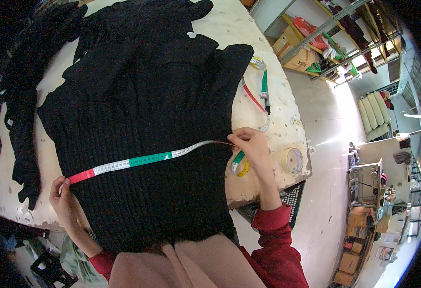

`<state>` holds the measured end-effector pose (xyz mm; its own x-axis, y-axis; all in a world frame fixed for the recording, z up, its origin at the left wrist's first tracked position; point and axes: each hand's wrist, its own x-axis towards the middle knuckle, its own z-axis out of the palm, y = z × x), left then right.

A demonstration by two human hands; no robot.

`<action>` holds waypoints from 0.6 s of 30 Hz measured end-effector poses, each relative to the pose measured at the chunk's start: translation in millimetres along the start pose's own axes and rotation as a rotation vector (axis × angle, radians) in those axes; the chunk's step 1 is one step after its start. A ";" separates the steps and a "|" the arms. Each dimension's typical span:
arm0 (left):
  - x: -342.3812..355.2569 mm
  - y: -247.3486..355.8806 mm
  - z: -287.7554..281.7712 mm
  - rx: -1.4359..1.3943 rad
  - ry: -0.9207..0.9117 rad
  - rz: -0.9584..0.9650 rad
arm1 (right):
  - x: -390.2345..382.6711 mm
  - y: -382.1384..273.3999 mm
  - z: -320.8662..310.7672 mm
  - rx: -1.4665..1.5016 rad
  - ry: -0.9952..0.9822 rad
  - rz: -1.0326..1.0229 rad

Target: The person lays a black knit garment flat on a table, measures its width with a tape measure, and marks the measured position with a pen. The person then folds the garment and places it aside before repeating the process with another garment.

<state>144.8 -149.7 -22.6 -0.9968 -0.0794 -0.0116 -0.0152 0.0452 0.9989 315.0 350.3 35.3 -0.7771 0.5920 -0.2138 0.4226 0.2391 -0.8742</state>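
Observation:
A black knitted garment [143,96] with a ribbed lower part lies spread on the pale worktable [263,187]. A measuring tape [150,158] in red, white and green sections runs across its ribbing. At the garment's left edge my left hand [62,194] is closed in a pinch on the tape's red end. At the right edge my right hand [249,146] pinches the tape, whose green, white and yellow length loops beside and below it. More tape [264,84] lies curled on the table above.
Other black garments [23,96] lie at the left and back. A tape roll [293,160] sits near the table's right corner, above a dark perforated crate [294,197]. Beyond the pale floor [325,168] stand shelves with boxes [299,50], a rack of cream bundles [373,115] and a cluttered bench [364,177].

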 end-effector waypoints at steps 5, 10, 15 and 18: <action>1.5 3.0 -4.9 0.030 0.024 -0.078 | -3.7 -1.9 -14.7 -0.054 0.061 0.023; -3.8 9.3 9.8 0.096 0.062 0.024 | -12.8 -16.1 -22.7 -0.101 -0.136 0.094; -16.3 38.4 0.4 0.225 -0.035 -0.212 | -30.7 -25.2 -13.9 -0.289 -0.183 0.099; -20.0 40.4 3.0 0.124 -0.063 -0.200 | -32.5 -11.4 -10.6 -0.202 -0.142 0.058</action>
<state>163.9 -143.3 17.8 -0.9758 -0.0369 -0.2155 -0.2186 0.1567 0.9632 340.4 336.4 56.7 -0.8004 0.4983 -0.3332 0.5423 0.3652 -0.7567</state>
